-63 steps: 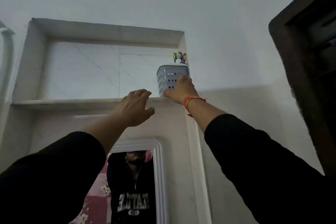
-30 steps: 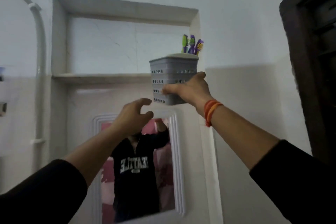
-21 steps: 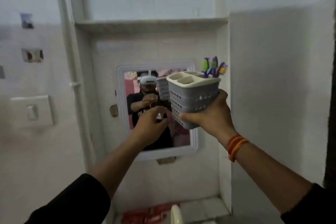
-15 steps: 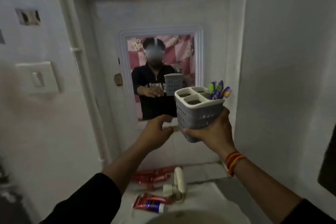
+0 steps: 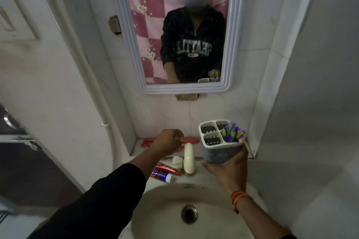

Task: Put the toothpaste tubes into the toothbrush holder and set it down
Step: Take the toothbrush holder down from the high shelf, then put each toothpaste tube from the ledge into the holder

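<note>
My right hand grips a grey four-compartment toothbrush holder from below, held upright above the sink's right rim. Several green and purple toothbrushes stand in one compartment; the other three look empty. My left hand is down on the ledge behind the tap, fingers curled around a red toothpaste tube that lies flat there. More red tube shows under that hand. A red and blue toothpaste tube with a white cap lies on the sink rim, left of the tap.
A cream tap stands between my two hands. The white sink is below, with its drain in the middle. A white-framed mirror hangs above the ledge. A white pipe runs down the left wall.
My right hand took the holder off the high shelf and brought it down to sink level. My left hand dropped from the shelf onto the red tube on the ledge.
</note>
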